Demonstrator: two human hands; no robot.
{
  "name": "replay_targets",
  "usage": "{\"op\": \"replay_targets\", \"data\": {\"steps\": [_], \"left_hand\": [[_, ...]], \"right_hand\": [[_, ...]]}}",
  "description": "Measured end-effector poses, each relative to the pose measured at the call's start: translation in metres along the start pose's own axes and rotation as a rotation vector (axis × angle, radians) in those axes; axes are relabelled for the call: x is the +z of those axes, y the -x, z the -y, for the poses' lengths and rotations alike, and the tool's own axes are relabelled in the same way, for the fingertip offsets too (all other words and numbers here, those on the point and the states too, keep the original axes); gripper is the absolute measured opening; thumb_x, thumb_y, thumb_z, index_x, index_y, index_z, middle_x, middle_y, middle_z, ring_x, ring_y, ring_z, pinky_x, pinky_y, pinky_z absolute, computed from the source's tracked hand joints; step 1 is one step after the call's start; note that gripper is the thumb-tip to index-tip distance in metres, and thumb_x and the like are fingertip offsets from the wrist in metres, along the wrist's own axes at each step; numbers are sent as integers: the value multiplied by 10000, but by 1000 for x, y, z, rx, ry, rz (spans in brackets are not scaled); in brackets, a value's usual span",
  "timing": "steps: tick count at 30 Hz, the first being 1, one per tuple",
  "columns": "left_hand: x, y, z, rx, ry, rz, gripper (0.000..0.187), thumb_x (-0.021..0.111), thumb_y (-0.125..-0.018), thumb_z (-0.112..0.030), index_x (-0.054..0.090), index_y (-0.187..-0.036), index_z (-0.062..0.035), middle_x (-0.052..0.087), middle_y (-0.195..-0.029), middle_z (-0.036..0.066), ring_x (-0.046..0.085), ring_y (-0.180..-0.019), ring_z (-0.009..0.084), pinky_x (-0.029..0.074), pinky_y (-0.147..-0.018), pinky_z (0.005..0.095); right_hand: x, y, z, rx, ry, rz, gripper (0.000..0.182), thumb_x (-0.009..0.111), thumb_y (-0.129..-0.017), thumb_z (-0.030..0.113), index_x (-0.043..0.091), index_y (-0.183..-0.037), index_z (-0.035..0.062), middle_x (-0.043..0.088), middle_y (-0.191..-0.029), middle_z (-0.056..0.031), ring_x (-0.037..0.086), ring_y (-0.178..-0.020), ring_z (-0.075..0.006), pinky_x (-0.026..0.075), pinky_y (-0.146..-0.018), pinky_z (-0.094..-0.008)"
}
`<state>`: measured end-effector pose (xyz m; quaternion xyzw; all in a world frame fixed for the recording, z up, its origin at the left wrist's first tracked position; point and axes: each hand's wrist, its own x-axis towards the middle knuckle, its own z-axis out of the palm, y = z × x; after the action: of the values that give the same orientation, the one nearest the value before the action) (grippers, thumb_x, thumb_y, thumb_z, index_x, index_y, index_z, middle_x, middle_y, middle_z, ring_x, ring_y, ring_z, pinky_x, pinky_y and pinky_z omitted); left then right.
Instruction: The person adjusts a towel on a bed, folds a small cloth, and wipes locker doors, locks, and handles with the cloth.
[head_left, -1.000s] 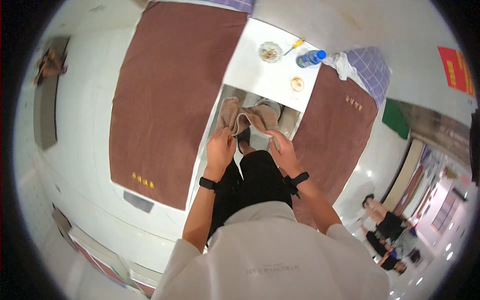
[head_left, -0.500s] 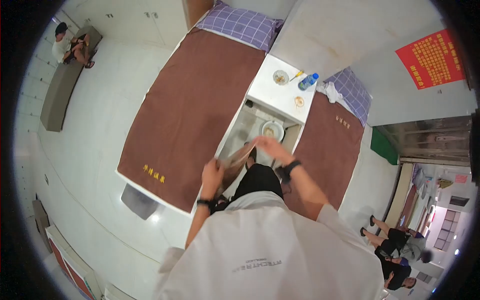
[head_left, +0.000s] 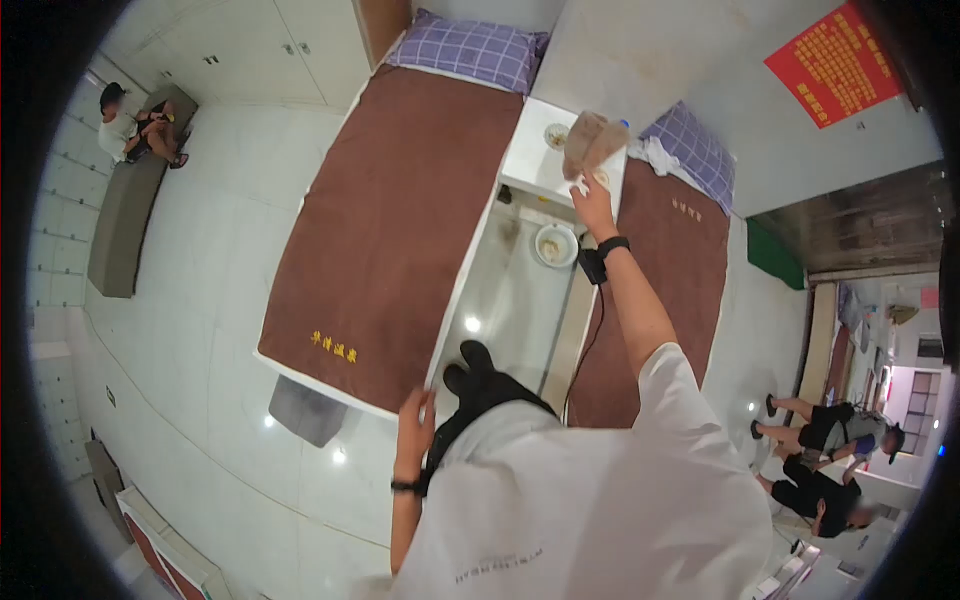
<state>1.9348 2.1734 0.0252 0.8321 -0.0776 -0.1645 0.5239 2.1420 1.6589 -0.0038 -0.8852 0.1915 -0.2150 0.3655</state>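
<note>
Head view: the right hand [head_left: 593, 205] is grasping the brown cloth [head_left: 594, 145] by its near edge, letting it spread over the white table [head_left: 525, 155] at one o'clock, while the left hand [head_left: 415, 415] is hanging released at seven.

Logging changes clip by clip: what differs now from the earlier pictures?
The brown cloth has moved forward, to over the white table, held by the right hand alone; whether they touch is unclear. The left hand has let go and is down by the near end of the left bed. The glass ashtray and the white basin stay where they were.
</note>
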Motion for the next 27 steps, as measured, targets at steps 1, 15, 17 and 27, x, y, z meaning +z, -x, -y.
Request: {"op": "replay_targets", "data": {"steps": [1, 15, 17, 27], "left_hand": [[-8, 34, 39, -80, -141, 14, 207, 529, -979, -114, 635, -1091, 25, 675, -1024, 240, 640, -953, 428, 508, -830, 452], [-9, 288, 249, -1407, 431, -477, 219, 518, -981, -228, 581, -1064, -36, 676, -911, 123, 681, -781, 272, 562, -651, 375], [-12, 299, 267, -1221, 613, -457, 242, 526, -988, -242, 582, -1098, -33, 676, -954, 133, 674, -854, 298, 576, -668, 426], [-23, 152, 396, -1220, 127, -125, 296, 573, -951, -255, 623, -1070, 12, 742, -866, 172, 719, -726, 226, 545, -584, 340]], "right_hand": [[16, -15, -22, -7, -23, -23, 525, 648, -889, 230, 549, -1356, 11, 668, -1185, -247, 628, -1143, -388, 499, -951, -424], [103, -134, -210, 147, 228, 205, 673, 581, -911, 275, 362, -1475, -20, 575, -1342, -260, 540, -1275, -390, 422, -1051, -466], [91, -164, -215, 117, 185, 194, 578, 552, -947, 331, 418, -1406, 7, 587, -1293, -211, 570, -1197, -336, 456, -999, -432], [251, 113, -249, 329, -457, 815, 484, 577, -953, 274, 529, -1389, 70, 594, -1332, -54, 561, -1215, -177, 451, -1026, -356]]}}
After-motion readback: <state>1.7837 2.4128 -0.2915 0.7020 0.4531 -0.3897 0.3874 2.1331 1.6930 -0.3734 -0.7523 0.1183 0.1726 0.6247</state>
